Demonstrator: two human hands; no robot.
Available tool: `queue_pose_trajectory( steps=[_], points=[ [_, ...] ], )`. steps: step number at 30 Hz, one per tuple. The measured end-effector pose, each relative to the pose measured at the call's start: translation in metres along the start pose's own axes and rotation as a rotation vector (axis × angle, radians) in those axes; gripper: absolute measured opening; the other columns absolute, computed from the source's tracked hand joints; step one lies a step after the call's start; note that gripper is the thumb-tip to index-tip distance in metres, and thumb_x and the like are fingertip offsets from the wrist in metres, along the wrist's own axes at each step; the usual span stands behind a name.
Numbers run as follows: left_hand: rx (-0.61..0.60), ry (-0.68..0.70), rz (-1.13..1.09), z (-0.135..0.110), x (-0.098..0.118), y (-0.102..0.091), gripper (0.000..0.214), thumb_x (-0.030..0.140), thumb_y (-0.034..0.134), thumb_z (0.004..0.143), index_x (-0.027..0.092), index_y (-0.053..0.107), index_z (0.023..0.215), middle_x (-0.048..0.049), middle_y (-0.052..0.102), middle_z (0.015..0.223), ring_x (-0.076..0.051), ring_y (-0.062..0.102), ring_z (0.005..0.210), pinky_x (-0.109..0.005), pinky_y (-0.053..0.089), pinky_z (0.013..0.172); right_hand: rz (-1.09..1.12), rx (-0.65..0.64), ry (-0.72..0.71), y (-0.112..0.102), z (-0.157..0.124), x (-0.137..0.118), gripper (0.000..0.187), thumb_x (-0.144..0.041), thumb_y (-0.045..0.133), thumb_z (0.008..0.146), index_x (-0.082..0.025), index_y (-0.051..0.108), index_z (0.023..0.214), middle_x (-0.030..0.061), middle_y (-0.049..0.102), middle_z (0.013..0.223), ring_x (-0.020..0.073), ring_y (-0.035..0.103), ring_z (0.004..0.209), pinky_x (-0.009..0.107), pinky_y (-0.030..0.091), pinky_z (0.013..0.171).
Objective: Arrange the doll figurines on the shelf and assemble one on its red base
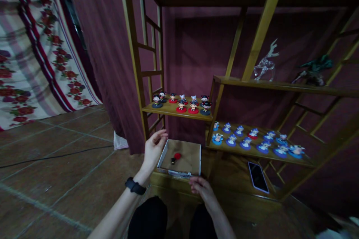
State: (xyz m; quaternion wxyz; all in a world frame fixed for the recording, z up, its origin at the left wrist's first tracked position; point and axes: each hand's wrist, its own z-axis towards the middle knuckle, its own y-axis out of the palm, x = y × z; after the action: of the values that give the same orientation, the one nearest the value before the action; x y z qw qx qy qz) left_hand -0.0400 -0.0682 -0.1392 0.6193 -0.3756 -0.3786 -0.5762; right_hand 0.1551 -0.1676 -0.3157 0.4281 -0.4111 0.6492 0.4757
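Observation:
A shallow cardboard box (193,155) with white edges stands on the low ledge before me. Inside it lie a small red disc (177,155) and a small dark piece (173,161), too small to name surely. My left hand (153,148) hovers at the box's left edge, its fingers loosely bent and apart from the thumb. I see nothing in it. By the front right corner of the box is my right hand (202,187), fingers half curled. No held thing shows there, and I cannot tell whether it touches the box.
Several small cartoon figurines on red and dark bases (193,107) stand on the left shelf (168,111). More, mostly on purple bases (245,143), stand on the right shelf. A phone (258,176) lies below. Above are a clear deer ornament (265,67) and a green ornament (315,70).

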Motion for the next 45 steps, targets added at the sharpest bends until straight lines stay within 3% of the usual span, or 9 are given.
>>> queue_pose_trajectory(
  steps=[6,10,16,22,26,31,34,38,45],
  points=[
    [0.153,-0.352,-0.089,-0.029,-0.115,-0.01,0.026,0.032,0.06,0.066,0.017,0.06,0.087,-0.0052,0.066,0.08,-0.015,0.061,0.07,-0.028,0.048,0.067,-0.018,0.066,0.08,-0.004,0.016,0.0,0.038,-0.042,0.074,0.052,-0.018,0.069,0.08,0.0062,0.068,0.079,0.0144,0.058,0.063,0.028,0.046,0.06],
    [0.095,-0.539,-0.131,-0.011,-0.155,0.004,0.02,0.025,0.063,0.062,0.017,0.06,0.08,-0.0029,0.064,0.072,-0.013,0.059,0.062,-0.025,0.046,0.058,-0.096,0.067,0.037,0.005,0.049,0.005,0.035,-0.041,0.069,0.059,-0.018,0.068,0.085,0.0067,0.069,0.082,0.0163,0.059,0.07,0.029,0.047,0.063],
    [0.129,-0.681,-0.182,0.01,-0.197,0.029,0.015,0.017,0.062,0.064,0.015,0.06,0.079,-0.0039,0.062,0.072,-0.011,0.058,0.061,-0.023,0.045,0.055,-0.43,0.027,-0.133,0.038,0.138,0.018,0.021,-0.03,0.054,0.073,-0.019,0.067,0.087,0.0042,0.068,0.086,0.0195,0.06,0.081,0.031,0.048,0.065],
    [0.091,-0.771,-0.364,0.024,-0.206,0.027,0.021,0.014,0.063,0.065,0.016,0.063,0.086,-0.0068,0.066,0.084,-0.011,0.062,0.068,-0.022,0.048,0.059,-1.025,-0.032,-0.375,0.056,0.203,0.041,0.035,-0.007,0.042,0.076,-0.02,0.064,0.101,0.0075,0.064,0.104,0.0195,0.056,0.098,0.032,0.039,0.089],
    [0.067,-0.884,-0.484,0.034,-0.204,0.024,0.02,0.009,0.061,0.067,0.017,0.064,0.086,-0.0059,0.067,0.083,-0.008,0.062,0.067,-0.019,0.048,0.06,-1.252,-0.011,-0.343,0.063,0.22,0.058,0.041,-0.011,0.048,0.075,-0.018,0.055,0.115,0.0095,0.054,0.12,0.0221,0.045,0.114,0.032,0.035,0.093],
    [0.123,-0.959,-0.583,0.038,-0.202,0.024,0.018,0.005,0.059,0.069,0.013,0.064,0.084,-0.0063,0.066,0.078,-0.009,0.062,0.065,-0.018,0.048,0.059,-1.35,-0.042,-0.279,0.061,0.221,0.06,0.034,-0.021,0.052,0.077,-0.019,0.056,0.111,0.0092,0.053,0.12,0.0217,0.043,0.114,0.031,0.034,0.093],
    [0.188,-0.962,-0.535,0.038,-0.204,0.024,0.018,0.003,0.057,0.07,0.012,0.064,0.083,-0.0044,0.064,0.074,-0.007,0.061,0.061,-0.018,0.047,0.057,-1.334,0.004,-0.304,0.058,0.223,0.048,0.031,-0.028,0.056,0.076,-0.018,0.058,0.105,0.0103,0.057,0.113,0.0231,0.046,0.111,0.033,0.034,0.094],
    [0.195,-1.022,-0.488,0.036,-0.204,0.026,0.012,0.009,0.058,0.073,0.014,0.062,0.085,-0.0027,0.063,0.07,-0.009,0.06,0.057,-0.02,0.048,0.054,-1.052,0.089,-0.379,0.065,0.223,0.022,0.033,-0.038,0.057,0.076,-0.02,0.06,0.103,0.0072,0.061,0.104,0.0207,0.053,0.101,0.033,0.039,0.09],
    [0.089,-1.04,-0.71,0.034,-0.203,0.031,0.007,0.014,0.05,0.082,0.011,0.056,0.08,-0.0065,0.063,0.065,-0.012,0.06,0.053,-0.026,0.053,0.055,-0.85,-0.074,-0.463,0.087,0.2,0.002,0.036,-0.038,0.06,0.073,-0.023,0.06,0.106,0.0044,0.059,0.11,0.0175,0.053,0.105,0.031,0.041,0.091]
  ],
)
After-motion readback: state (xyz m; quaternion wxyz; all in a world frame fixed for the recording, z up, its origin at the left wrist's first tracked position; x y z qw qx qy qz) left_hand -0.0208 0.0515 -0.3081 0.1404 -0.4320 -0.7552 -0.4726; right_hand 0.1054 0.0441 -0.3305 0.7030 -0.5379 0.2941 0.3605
